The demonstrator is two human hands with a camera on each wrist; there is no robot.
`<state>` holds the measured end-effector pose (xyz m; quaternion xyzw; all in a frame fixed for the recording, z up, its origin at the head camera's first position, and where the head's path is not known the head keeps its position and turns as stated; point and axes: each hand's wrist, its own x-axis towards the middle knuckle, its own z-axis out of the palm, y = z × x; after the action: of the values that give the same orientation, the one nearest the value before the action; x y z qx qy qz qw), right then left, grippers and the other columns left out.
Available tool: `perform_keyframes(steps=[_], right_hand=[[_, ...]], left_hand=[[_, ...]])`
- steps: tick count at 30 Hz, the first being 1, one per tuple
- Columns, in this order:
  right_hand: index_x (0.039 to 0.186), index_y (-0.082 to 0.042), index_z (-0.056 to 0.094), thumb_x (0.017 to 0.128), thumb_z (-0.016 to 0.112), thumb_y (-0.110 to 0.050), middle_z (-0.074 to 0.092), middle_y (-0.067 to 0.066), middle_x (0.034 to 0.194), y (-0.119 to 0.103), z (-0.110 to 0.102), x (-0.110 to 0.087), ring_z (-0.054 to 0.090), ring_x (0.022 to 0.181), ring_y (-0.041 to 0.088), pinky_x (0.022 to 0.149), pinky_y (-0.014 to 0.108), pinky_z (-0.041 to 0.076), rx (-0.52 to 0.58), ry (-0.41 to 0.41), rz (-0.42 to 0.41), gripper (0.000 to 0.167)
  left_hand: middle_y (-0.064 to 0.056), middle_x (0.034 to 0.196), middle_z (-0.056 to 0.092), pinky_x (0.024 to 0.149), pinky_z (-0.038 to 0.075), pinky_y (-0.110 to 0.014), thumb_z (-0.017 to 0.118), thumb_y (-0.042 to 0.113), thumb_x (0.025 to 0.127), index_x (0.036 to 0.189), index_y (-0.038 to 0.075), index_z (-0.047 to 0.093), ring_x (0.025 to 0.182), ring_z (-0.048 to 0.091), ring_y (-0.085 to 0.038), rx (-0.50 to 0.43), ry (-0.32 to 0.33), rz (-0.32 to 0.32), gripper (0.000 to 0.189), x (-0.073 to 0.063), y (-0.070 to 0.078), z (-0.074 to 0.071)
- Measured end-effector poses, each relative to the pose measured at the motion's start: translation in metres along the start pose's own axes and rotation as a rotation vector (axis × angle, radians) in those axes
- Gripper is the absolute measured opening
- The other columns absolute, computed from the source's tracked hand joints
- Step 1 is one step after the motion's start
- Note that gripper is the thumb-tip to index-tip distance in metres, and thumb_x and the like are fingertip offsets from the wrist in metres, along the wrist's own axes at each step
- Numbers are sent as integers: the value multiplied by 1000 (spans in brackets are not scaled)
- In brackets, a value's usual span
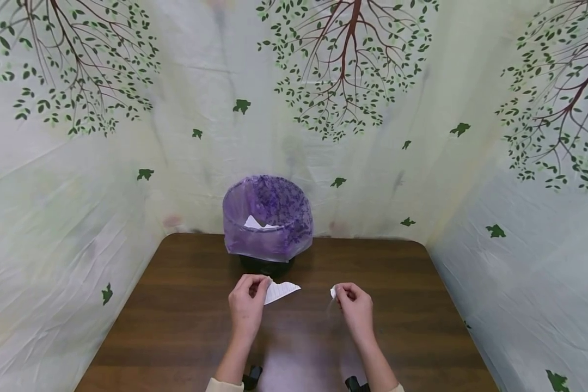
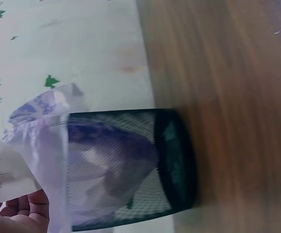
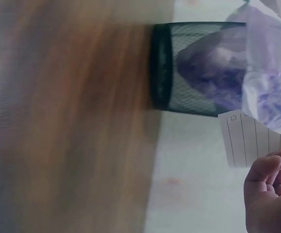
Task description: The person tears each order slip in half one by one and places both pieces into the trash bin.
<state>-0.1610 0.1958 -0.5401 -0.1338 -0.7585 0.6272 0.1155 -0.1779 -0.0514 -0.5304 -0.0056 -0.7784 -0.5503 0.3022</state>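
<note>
Held out near the bin, my left hand (image 1: 247, 302) pinches a torn piece of lined paper (image 1: 280, 292) between thumb and fingers. Small printed boxes run along this paper piece (image 2: 9, 172) in the left wrist view. To the right, my right hand (image 1: 356, 307) pinches a small white paper scrap (image 1: 333, 292), blurred at its lower side. A lined paper piece (image 3: 242, 141) shows by the right fingertips in the right wrist view. Behind the hands stands a black mesh wastebasket (image 2: 172, 165), lined with a purple patterned plastic bag (image 1: 255, 242). White paper pieces (image 1: 255, 222) lie inside it.
The brown wooden table (image 1: 397, 337) meets a hanging cloth backdrop (image 1: 372, 179) printed with trees and leaves, close behind the bin. More cloth hangs along the left and right sides. A tiny white speck (image 2: 276, 33) lies on the tabletop.
</note>
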Motion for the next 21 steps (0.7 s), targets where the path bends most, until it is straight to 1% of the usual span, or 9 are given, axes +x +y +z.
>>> perform_keyframes(steps=[2,5,7,10,12,16,18,19,21], right_hand=[[100,3,75,101,70,-14,67,0,74,-10,5,2,57,63,4,57,19,47,17,-7,-20,18],[99,3,74,101,70,-13,66,1,74,-28,13,8,57,64,5,57,19,48,44,-13,-64,16],[99,2,74,101,69,-12,66,4,75,-43,18,13,58,64,7,57,19,48,64,-19,-104,15],[97,0,74,101,69,-11,66,9,77,-69,26,22,57,64,9,57,20,45,101,-24,-171,13],[96,0,74,101,70,-10,66,11,78,-87,31,29,57,65,10,57,20,45,126,-26,-220,12],[95,1,73,101,69,-10,65,2,75,-121,44,44,57,65,9,59,20,46,157,-34,-310,13],[96,1,73,101,69,-10,64,-1,75,-134,51,52,61,68,16,60,20,47,178,-50,-340,13],[97,1,72,101,68,-10,64,-3,75,-140,55,56,61,69,17,60,20,47,186,-63,-354,13],[99,1,72,102,67,-11,64,-1,77,-149,63,63,60,71,21,61,22,49,212,-97,-367,13]], left_hand=[[-2,83,73,63,43,-10,84,7,89,86,7,80,69,56,-5,5,11,33,4,4,6,-3],[-2,83,72,63,44,-11,84,5,89,86,7,79,69,56,-6,12,28,115,6,16,18,-7],[-2,84,71,64,44,-11,84,6,90,87,7,78,70,57,-6,13,31,177,6,28,27,-9],[-4,87,71,67,45,-12,82,8,93,90,6,77,73,58,-9,6,31,253,6,49,43,-13],[-6,89,71,70,45,-12,81,10,94,91,5,78,76,59,-11,0,31,286,7,64,53,-15],[-10,92,72,73,45,-11,80,11,95,94,3,79,79,62,-18,1,46,326,7,93,68,-17],[-11,95,72,74,44,-10,79,12,96,96,3,79,80,63,-21,0,45,321,9,106,72,-17],[-12,96,72,74,44,-10,79,13,97,97,3,79,81,64,-22,1,44,316,10,112,73,-16],[-13,98,72,75,44,-11,77,15,98,99,2,79,82,64,-24,6,42,302,13,123,75,-16]])
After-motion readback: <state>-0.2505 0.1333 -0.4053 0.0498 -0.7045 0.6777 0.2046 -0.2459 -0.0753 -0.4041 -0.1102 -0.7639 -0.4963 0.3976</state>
